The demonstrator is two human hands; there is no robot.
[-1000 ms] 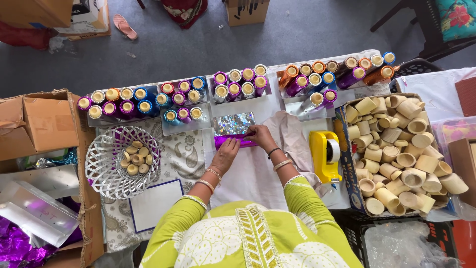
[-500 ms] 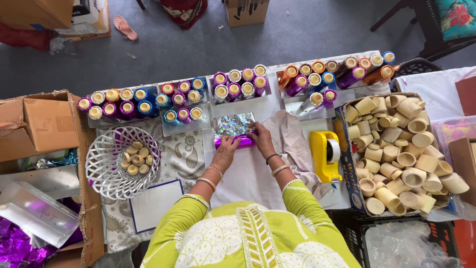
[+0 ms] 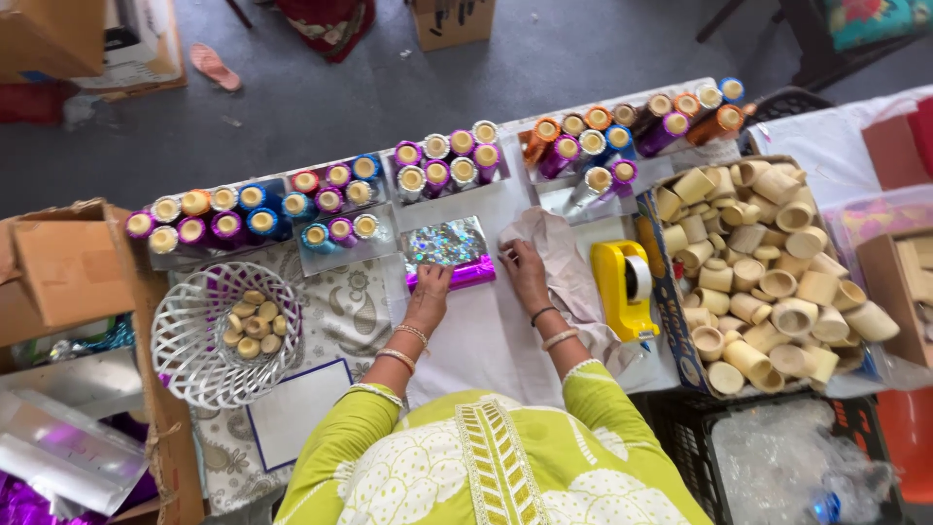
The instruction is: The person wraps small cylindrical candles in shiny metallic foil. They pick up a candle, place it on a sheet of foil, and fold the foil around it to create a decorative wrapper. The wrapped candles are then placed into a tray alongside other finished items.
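Fingers of left hand (image 3: 429, 297) pressing flat on purple-edged holographic foil sheet (image 3: 449, 252) near table's far edge, pinning it. Right hand (image 3: 525, 272) open, resting just beside foil's right edge, touching crumpled cloth (image 3: 559, 258); yellow tape dispenser (image 3: 624, 289) close by.

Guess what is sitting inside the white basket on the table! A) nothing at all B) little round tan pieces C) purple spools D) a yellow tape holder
B: the white basket, left of the person's left hand, holds a small heap of little round tan pieces; the spools and the tape holder sit elsewhere on the table.
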